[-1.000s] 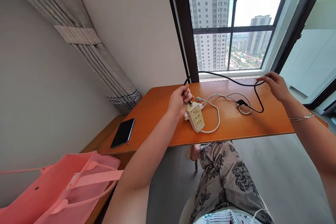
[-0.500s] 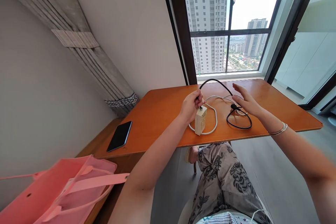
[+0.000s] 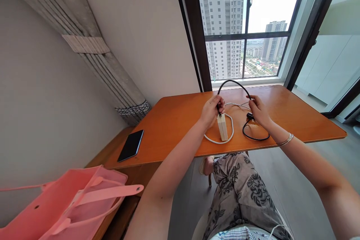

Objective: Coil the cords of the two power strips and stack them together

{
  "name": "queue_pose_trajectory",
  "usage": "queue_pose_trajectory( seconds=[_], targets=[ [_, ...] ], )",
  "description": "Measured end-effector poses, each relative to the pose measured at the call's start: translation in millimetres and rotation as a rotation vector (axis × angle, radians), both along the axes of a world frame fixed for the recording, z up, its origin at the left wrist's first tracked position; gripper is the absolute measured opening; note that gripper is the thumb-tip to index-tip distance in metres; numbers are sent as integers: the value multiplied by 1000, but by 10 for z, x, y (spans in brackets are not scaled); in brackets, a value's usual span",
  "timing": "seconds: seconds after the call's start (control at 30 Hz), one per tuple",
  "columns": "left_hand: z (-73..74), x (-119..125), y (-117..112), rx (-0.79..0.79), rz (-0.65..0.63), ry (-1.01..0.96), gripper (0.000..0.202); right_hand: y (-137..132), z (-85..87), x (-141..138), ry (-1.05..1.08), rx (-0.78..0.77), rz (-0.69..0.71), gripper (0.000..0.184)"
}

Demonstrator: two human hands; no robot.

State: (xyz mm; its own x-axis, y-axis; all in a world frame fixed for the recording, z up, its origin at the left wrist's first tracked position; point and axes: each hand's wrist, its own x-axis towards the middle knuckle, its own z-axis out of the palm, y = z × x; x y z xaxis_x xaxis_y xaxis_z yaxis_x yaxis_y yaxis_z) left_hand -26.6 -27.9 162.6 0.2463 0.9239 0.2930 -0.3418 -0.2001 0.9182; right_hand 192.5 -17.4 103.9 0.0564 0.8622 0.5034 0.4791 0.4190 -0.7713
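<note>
Window (image 3: 253,26) is filling the view from 12 to 2 o'clock, w/ tower blocks outside. Grey curtain (image 3: 92,56) is hanging along the wall at 10 o'clock. Orange worktop (image 3: 174,120) is running across the middle, just under the window. Pink bag (image 3: 70,202) is sitting at 7 o'clock, nearest the camera, w/ its handles flopping over its mouth. Patterned trousers (image 3: 242,191) are showing at 6 o'clock, below the worktop's near edge.

L hand (image 3: 211,109) is pinching the black cable (image 3: 233,81), fingers closed right where it's meeting the far end of the power strip (image 3: 222,127). R hand (image 3: 258,110), near the L hand at its 3 o'clock, is gripping the same cable w/ curled fingers, approx. at a black plug. Btwn the hands the cable is arching up off the worktop. Below the R hand it's lying in a loop on the wood.

Phone (image 3: 131,145) is lying flat at 9 o'clock of the strip, well apart from it, near the worktop's left end. The cream strip is sitting approx. mid-worktop, pointing toward 6 o'clock & touching the L hand. White cord (image 3: 216,142) is curling round the strip. Thin bracelet (image 3: 285,141) is sitting on the R wrist.
</note>
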Motion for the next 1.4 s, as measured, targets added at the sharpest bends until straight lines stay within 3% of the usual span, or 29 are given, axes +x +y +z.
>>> queue_pose_trajectory(
  seconds=[0.1,0.17,0.33,0.47,0.67,0.8,0.93,1.07,1.17,1.3,1.4],
  targets=[
    [-16,88,-24,19,-54,21,42,40,-21,-23,-73,12,-94,39],
    [-26,121,-22,22,-50,-28,41,-3,-31,-73,-246,29,-82,39],
    [-62,129,27,58,-36,-91,35,-305,30,-228,-714,44,-75,51],
    [-137,198,39,134,-65,-86,38,-521,132,-316,-910,77,-103,48],
    [-168,288,18,198,-128,41,47,-668,183,-376,-792,307,-38,30],
    [18,274,11,89,-149,184,36,-707,188,-397,-738,340,27,24],
    [169,315,-45,-30,-148,213,25,-757,220,-428,-747,300,61,29],
    [128,375,-99,-24,-109,185,36,-774,287,-403,-696,395,93,26],
    [34,383,-103,28,-146,196,52,-739,378,-324,-658,453,24,23],
    [-58,361,-110,111,-192,281,65,-654,525,-225,-593,450,-96,43],
    [-64,344,-150,226,-184,376,65,-591,629,-189,-549,448,-17,62]
  ],
)
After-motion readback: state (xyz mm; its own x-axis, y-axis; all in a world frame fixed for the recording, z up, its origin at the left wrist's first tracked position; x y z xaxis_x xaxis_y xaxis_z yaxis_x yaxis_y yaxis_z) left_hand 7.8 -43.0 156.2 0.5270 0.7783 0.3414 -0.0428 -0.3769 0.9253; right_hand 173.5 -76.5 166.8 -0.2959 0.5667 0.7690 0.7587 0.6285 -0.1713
